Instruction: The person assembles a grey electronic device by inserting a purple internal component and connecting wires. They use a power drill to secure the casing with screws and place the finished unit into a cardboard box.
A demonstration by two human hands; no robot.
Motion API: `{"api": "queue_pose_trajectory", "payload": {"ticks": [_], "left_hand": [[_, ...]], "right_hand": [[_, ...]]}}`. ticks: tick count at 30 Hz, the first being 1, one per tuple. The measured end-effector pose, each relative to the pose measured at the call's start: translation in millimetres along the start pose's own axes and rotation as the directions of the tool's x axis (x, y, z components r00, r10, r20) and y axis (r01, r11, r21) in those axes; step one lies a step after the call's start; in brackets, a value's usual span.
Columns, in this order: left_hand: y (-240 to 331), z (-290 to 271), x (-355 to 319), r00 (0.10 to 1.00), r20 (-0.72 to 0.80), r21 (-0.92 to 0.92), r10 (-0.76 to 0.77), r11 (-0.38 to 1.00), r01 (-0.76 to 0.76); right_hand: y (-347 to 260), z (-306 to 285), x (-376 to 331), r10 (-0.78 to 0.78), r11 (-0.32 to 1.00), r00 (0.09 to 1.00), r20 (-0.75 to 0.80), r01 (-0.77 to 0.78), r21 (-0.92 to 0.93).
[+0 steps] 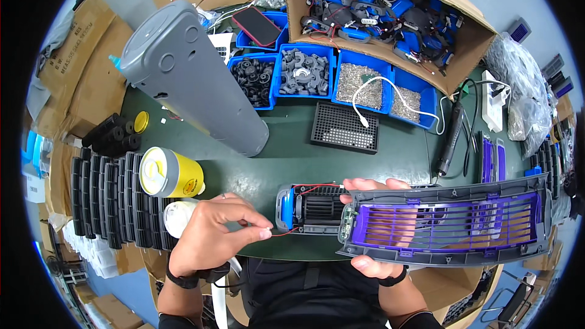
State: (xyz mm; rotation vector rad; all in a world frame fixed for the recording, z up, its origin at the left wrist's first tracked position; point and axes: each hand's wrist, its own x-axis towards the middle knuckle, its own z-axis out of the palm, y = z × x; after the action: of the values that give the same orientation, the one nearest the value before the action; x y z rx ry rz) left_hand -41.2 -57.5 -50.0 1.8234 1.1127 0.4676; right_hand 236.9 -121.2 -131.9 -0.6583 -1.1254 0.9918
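Observation:
My left hand [214,231] is closed in a pinch on a small white connector [265,233] at the end of a thin red wire [285,233]. Gripped by its left end in my right hand [373,184] is a long grey grille panel [451,257] with purple slats. Fingers run along its far edge and the thumb along the near one; part of the palm shows through the slats. Between the hands, a grey housing [320,208] with dark slats and a blue part lies on the table, red wire along its far edge. The panel hides its right side.
A tall grey casing [195,79] stands at the left, by a yellow canister [172,173] and stacked black slatted parts [113,198]. Behind are blue bins [304,70], a perforated black tray [345,128] and a cardboard box [472,30] of blue-grey parts. A black pen-shaped tool [452,140] lies right.

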Motion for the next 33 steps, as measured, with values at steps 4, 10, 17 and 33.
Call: {"api": "queue_pose_trajectory", "payload": {"ticks": [4,10,17,33], "left_hand": [[6.8,17.0,0.9,0.988,0.101,-0.396,-0.116,0.906,0.147],[13.3,53.9,21.8,0.939,0.338,-0.617,-0.056,0.741,0.266],[14.4,56.4,32.1,0.859,0.477,-0.591,-0.184,0.656,0.469],[22.7,61.7,41.1,0.821,0.524,-0.545,-0.225,0.652,0.526]], "right_hand": [[1.6,0.2,-1.4,-0.012,1.0,1.0,0.008,0.012,0.021],[-2.2,2.3,-3.8,0.038,0.997,0.999,-0.029,-0.036,0.075],[-0.5,-0.9,-5.4,0.007,0.994,1.0,0.005,-0.007,0.11],[-2.8,-5.5,-3.2,-0.008,0.998,0.995,0.097,0.001,0.07]]}}
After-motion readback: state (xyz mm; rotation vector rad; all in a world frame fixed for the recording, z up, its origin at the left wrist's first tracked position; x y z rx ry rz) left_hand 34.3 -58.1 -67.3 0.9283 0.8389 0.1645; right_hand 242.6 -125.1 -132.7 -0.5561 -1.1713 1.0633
